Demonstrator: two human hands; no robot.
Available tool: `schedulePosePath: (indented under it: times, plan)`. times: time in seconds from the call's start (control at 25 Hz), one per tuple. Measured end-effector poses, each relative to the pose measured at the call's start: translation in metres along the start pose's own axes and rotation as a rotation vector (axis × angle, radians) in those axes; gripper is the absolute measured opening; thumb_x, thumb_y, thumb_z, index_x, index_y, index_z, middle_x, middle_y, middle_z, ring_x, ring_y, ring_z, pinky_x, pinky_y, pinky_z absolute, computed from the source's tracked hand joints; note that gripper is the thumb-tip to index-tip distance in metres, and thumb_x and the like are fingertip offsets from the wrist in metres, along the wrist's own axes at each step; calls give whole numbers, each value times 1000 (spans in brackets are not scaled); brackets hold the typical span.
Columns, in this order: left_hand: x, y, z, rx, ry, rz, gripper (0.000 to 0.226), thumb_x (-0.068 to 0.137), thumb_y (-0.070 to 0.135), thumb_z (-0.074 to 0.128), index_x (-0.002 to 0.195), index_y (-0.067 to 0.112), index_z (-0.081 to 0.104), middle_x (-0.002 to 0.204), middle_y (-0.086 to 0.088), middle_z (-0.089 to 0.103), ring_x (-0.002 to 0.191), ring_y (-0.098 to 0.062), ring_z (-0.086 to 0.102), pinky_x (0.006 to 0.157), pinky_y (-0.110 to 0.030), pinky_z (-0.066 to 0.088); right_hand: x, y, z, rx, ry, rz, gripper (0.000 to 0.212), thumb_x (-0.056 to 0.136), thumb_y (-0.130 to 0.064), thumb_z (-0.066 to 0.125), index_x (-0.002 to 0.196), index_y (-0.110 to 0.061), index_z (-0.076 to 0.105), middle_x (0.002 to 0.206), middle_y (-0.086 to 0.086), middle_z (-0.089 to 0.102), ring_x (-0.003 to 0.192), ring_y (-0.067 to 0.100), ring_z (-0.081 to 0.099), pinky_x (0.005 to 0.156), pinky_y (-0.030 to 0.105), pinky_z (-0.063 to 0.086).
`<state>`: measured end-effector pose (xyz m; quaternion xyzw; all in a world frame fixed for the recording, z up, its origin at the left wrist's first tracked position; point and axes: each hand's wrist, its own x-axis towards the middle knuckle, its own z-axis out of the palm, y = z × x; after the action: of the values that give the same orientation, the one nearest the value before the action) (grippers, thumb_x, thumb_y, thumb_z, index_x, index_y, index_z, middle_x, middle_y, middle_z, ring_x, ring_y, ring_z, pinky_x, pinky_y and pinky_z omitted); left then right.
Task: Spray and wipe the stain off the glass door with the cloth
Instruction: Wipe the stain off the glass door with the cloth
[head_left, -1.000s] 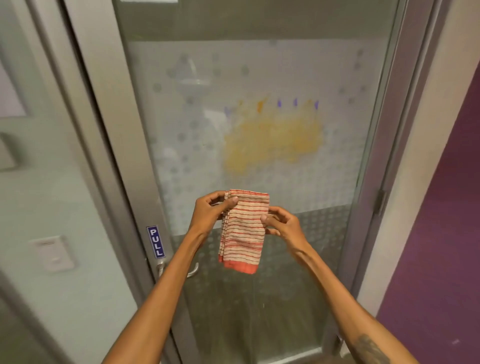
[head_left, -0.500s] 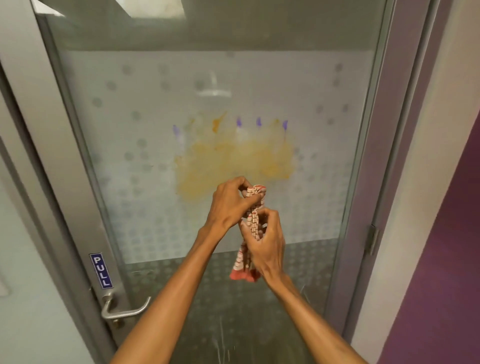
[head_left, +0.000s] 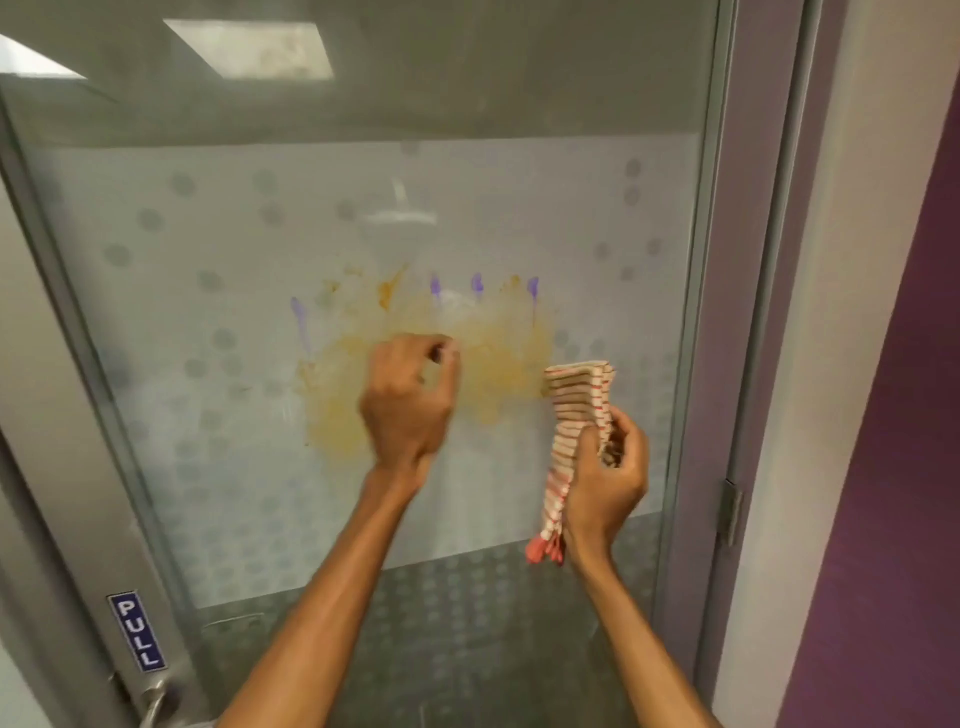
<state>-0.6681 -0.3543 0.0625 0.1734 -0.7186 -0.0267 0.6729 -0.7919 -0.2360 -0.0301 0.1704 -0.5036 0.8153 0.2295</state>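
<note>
A frosted glass door (head_left: 218, 467) with a dot pattern fills the view. A broad yellow-orange stain (head_left: 498, 358) with small purple streaks above it smears the middle of the pane. My right hand (head_left: 605, 478) grips a folded red-and-cream striped cloth (head_left: 574, 405), held upright just right of the stain and close to the glass. My left hand (head_left: 410, 400) is blurred in front of the stain's left half, its fingers curled with nothing in them. No spray bottle is in view.
The door's metal frame carries a blue PULL sign (head_left: 136, 631) and a lever handle (head_left: 156, 704) at lower left. A hinge (head_left: 730, 512) sits on the right frame, with a pale wall and a purple wall (head_left: 883, 467) beyond it.
Both hands held the cloth together before; my left hand has let go and moved left and up. My right hand has carried the cloth right. The view has moved closer to the door.
</note>
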Motion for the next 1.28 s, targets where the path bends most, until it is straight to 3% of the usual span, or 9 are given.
schedulePosePath:
  times: [0.08,0.2,0.32,0.44,0.6,0.72,0.84,1.04,1.28]
  plan:
    - [20,-43,-20,91,240,40,25,101,29,56,112,14,72,111,-8,71,106,-31,61,100,-36,42,27,-8,2,54,109,-33,24,87,-17,63,109,-25,65,105,3,65,90,3,61,81,21,50]
    - [48,-112,-56,288,332,5,37,105,33,50,136,16,61,140,-12,59,138,-34,46,118,-42,30,69,-26,26,31,157,-179,23,88,-12,63,111,-15,66,106,-3,60,96,3,60,85,20,50]
    - [56,-157,-84,376,280,-34,49,108,38,43,153,18,44,162,-6,37,155,-33,21,125,-54,15,101,-44,64,-93,-115,-415,26,91,-11,64,116,-7,67,114,0,59,109,22,61,95,32,52]
    - [52,-183,-98,386,115,-8,61,108,45,34,162,19,22,171,-4,12,157,-26,0,125,-59,1,113,-36,83,-153,-398,-471,26,95,-11,62,121,-7,63,140,8,56,132,22,52,112,39,45]
    - [51,-198,-99,478,59,45,68,106,51,25,163,17,15,171,-3,2,156,-23,-7,125,-58,-2,112,-16,83,-130,-483,-404,36,97,-20,55,132,-26,45,149,8,47,146,27,39,114,56,38]
    - [50,-197,-96,533,84,44,70,104,55,20,163,18,13,171,-9,7,156,-24,-6,126,-50,-7,121,-16,87,-307,-536,-468,62,102,-28,49,158,-25,23,169,-4,16,158,14,7,129,48,10]
    - [50,-199,-95,553,89,48,71,104,57,16,164,19,12,171,-11,8,156,-22,-9,126,-42,-14,132,-19,91,-471,-586,-556,64,106,-39,32,162,-19,8,165,-15,-8,153,1,-17,127,35,-11]
    - [51,-199,-96,584,80,42,72,103,60,13,163,20,10,171,-12,9,155,-23,-9,125,-42,-16,141,-29,96,-383,-597,-543,57,107,-37,27,160,-18,20,164,-14,5,154,2,-8,123,19,-15]
    - [50,-196,-96,598,76,45,68,105,53,12,163,17,9,171,-10,4,155,-20,-14,126,-46,-12,145,-27,92,-447,-655,-614,57,109,-34,30,161,-20,13,169,-8,-2,154,2,-12,127,33,-13]
